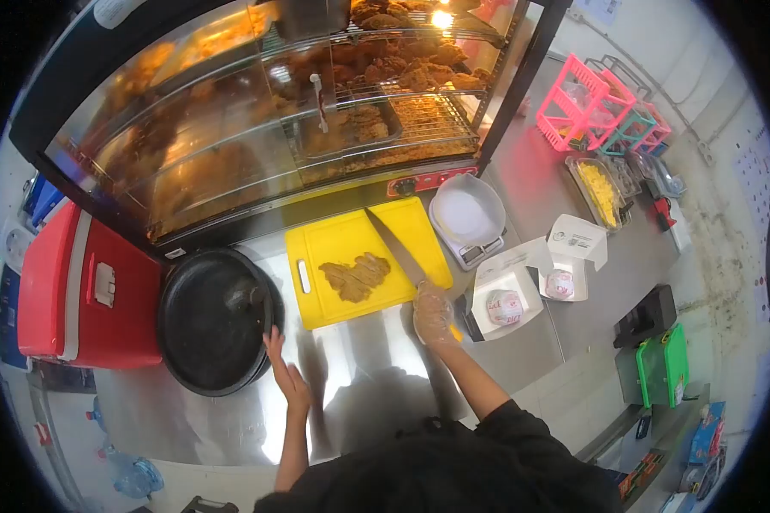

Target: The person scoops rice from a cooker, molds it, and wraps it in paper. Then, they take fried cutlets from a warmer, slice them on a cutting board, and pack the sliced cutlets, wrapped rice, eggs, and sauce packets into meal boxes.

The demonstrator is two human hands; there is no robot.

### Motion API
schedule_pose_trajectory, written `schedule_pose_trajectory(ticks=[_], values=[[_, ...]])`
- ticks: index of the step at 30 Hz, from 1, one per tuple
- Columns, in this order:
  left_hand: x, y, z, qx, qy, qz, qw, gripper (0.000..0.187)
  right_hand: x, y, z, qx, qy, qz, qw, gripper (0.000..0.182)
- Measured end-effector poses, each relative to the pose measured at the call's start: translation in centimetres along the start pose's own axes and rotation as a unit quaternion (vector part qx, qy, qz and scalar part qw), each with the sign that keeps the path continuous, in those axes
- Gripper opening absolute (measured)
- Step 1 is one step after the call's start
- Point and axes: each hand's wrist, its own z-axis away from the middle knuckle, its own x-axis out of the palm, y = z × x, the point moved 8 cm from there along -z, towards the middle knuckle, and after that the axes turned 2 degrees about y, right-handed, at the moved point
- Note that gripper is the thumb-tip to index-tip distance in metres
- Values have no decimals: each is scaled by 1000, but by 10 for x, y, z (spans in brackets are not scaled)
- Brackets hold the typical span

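Observation:
My right hand (435,315), in a clear plastic glove, is wrapped round the handle of a large knife (393,245). The blade lies slanting over the right part of a yellow cutting board (316,308). Sliced brown meat (356,276) sits in the middle of the board, left of the blade. My left hand (288,373) is bare and holds nothing, with its fingers apart, beside the right rim of a round black pan (205,321).
A glass food warmer (265,192) stands behind the board. At the left is a red cooler (128,291). A scale with a white bowl (468,210), open boxes with wrapped items (505,307), a yellow food tray (600,194) and pink baskets (584,103) stand to the right.

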Motion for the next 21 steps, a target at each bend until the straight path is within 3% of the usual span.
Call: schedule_pose_trajectory(ticks=[2, 6, 8, 9, 11, 12, 14, 18, 21], values=[[-17, -1, 40, -48, 9, 20, 999, 59, 11, 6, -8, -15, 57, 35, 998, 43], [-34, -9, 101, -131, 21, -2, 991, 58, -3, 0, -10, 22, 42, 31, 998, 49], [-36, -18, 116, -163, 40, 12, 986, 58, -27, -32, -2, -100, 94, 90, 986, 54], [-36, -19, 117, -165, 42, 10, 985, 58, -37, -41, -4, -103, 92, 89, 986, 54], [-34, -12, 111, -164, 33, -3, 986, 57, -53, -90, -21, -217, -9, -93, 972, 68], [-32, -11, 107, -149, 44, 6, 988, 56, -51, -103, -32, -219, -11, -95, 971, 68], [-34, -7, 97, -139, 37, -2, 990, 56, -36, -131, -44, -267, -29, 24, 963, 84], [-43, -4, 86, -123, 34, -33, 991, 53, -7, -144, -51, -207, -61, 34, 976, 86], [-53, -17, 97, -126, 38, -57, 990, 48, 8, -139, -46, -138, -100, 48, 984, 77]])
